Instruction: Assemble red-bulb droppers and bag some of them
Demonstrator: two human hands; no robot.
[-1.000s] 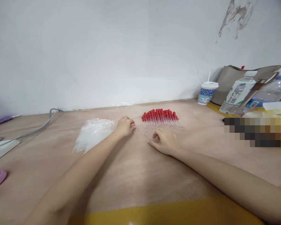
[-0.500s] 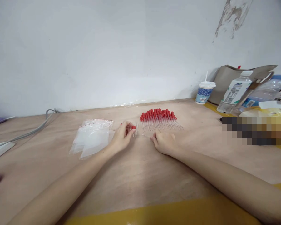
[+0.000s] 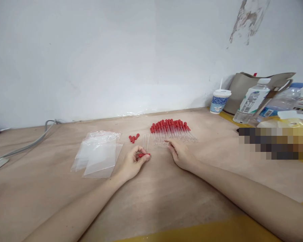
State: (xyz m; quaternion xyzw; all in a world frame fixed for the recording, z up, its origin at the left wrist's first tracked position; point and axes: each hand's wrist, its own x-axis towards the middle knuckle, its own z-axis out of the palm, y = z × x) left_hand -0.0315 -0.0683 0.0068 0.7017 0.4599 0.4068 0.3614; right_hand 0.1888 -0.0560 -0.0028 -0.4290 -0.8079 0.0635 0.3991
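Observation:
My left hand (image 3: 135, 161) pinches a red rubber dropper bulb (image 3: 144, 155) between thumb and fingers, just above the table. Across from it, my right hand (image 3: 180, 153) has its thumb and fingertips closed on a thin clear glass tube (image 3: 161, 144), which points left and is faint to see. Several finished droppers (image 3: 170, 126), red bulbs on clear tubes, lie in a fanned row behind my right hand. Three loose red bulbs (image 3: 133, 138) rest beyond my left hand. A few bare glass tubes (image 3: 146, 141) lie between the hands.
Clear zip bags (image 3: 98, 156) lie in a stack left of my left hand. A grey cable (image 3: 37, 139) crosses the far left. At the right stand a paper cup (image 3: 219, 101), a bottle (image 3: 252, 101) and a beige bag (image 3: 236, 89). A wall closes off the back.
My left hand has come nearer with the red bulb, uncovering the loose bulbs behind it. The right hand's fingertips have shifted slightly right with the glass tube. The view has tilted a little.

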